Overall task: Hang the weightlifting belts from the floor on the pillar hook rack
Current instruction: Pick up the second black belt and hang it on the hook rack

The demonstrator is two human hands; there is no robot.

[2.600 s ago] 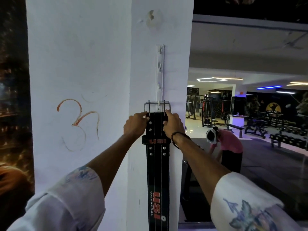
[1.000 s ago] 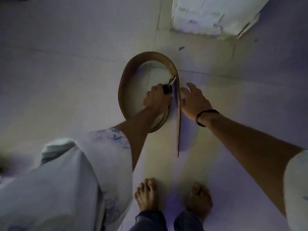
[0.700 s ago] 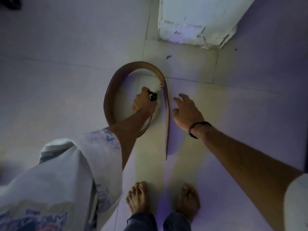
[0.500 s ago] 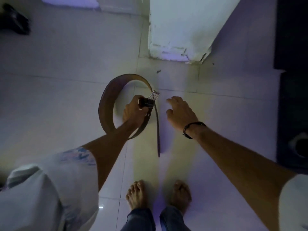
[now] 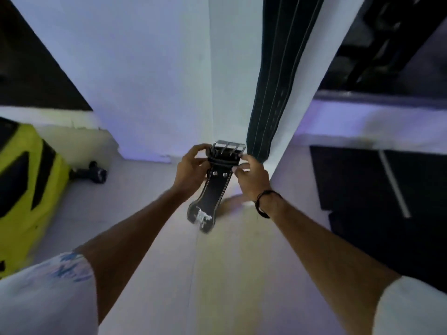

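Fingers of both hands pinch the shiny metal buckle of a black leather belt, low beside the white pillar, and it might slip off if they loosen.

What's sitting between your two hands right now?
In the head view, the buckle end of a black belt sits between the left hand and right hand; both grip it, metal buckle uppermost.
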